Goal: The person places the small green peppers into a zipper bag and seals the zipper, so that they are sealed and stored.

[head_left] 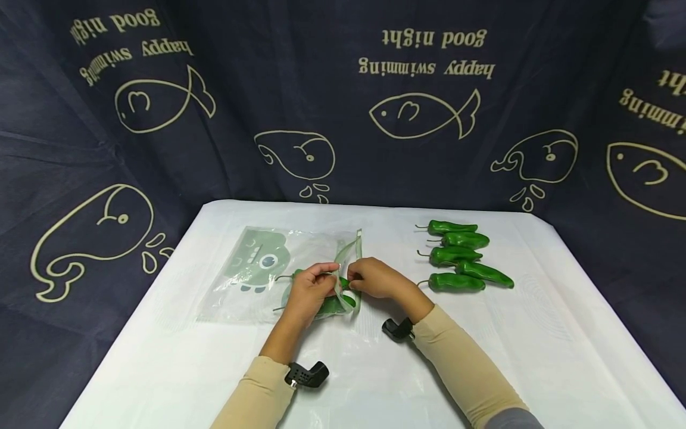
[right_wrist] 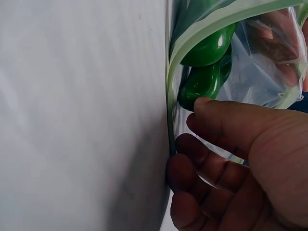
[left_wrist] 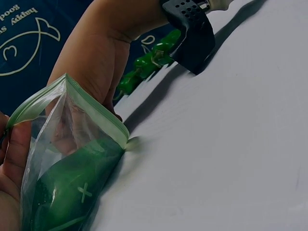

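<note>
A clear zip bag (head_left: 316, 241) with a green cartoon print lies on the table, its mouth facing right and spread apart. My left hand (head_left: 313, 292) pinches the upper lip of that mouth; in the left wrist view, fingers (left_wrist: 17, 149) show at the green zip strip (left_wrist: 96, 115). Inside the bag are green peppers (head_left: 332, 305), their stems pointing left. My right hand (head_left: 375, 278) is at the opening, fingers loosely bent. In the right wrist view its thumb touches the tip of a green pepper (right_wrist: 199, 89) within the mouth.
Several loose green peppers (head_left: 455, 282) lie stacked in a column to the right of my right hand. The white table (head_left: 364, 381) ends at a dark blue curtain (head_left: 343, 167) with fish drawings. Each wrist wears a black camera mount (head_left: 308, 375).
</note>
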`<action>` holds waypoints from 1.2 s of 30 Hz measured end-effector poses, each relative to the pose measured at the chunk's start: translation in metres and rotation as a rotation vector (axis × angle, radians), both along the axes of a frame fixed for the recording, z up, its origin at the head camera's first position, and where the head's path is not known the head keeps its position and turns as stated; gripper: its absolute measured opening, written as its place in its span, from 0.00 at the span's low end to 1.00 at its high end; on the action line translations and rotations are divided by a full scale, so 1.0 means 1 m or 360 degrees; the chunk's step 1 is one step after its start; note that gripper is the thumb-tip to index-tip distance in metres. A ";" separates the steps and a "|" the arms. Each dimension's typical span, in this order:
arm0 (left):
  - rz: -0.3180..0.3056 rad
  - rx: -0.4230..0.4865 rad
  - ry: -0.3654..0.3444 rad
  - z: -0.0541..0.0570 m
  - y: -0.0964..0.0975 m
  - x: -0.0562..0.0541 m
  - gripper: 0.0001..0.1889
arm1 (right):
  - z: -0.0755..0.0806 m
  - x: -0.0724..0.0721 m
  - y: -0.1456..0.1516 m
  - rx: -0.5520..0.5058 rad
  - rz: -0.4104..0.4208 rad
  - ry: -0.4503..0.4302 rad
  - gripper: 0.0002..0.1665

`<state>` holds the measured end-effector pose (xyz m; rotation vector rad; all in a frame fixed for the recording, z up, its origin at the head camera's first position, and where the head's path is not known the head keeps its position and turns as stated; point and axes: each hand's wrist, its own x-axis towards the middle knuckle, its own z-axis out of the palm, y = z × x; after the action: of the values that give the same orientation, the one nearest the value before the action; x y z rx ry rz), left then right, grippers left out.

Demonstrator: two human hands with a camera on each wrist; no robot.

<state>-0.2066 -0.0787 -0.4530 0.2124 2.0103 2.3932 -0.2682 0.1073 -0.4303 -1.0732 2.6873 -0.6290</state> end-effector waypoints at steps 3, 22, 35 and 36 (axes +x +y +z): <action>-0.0003 0.0011 0.0012 0.000 0.000 0.000 0.16 | 0.000 0.000 0.000 -0.0015 0.0007 0.0000 0.05; -0.0005 0.0025 0.0000 0.002 0.002 -0.001 0.15 | 0.003 -0.001 0.001 -0.0081 -0.0049 -0.0017 0.02; 0.0040 -0.0032 0.0010 -0.001 0.001 0.000 0.15 | 0.016 0.009 0.042 -0.0331 0.0018 0.0106 0.08; 0.0039 -0.0031 0.0010 0.000 0.001 0.001 0.15 | 0.017 0.010 0.046 -0.0338 0.0014 0.0114 0.09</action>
<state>-0.2060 -0.0782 -0.4535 0.1960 2.0501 2.3890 -0.2582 0.1532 -0.4133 -1.1781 2.7220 -0.9076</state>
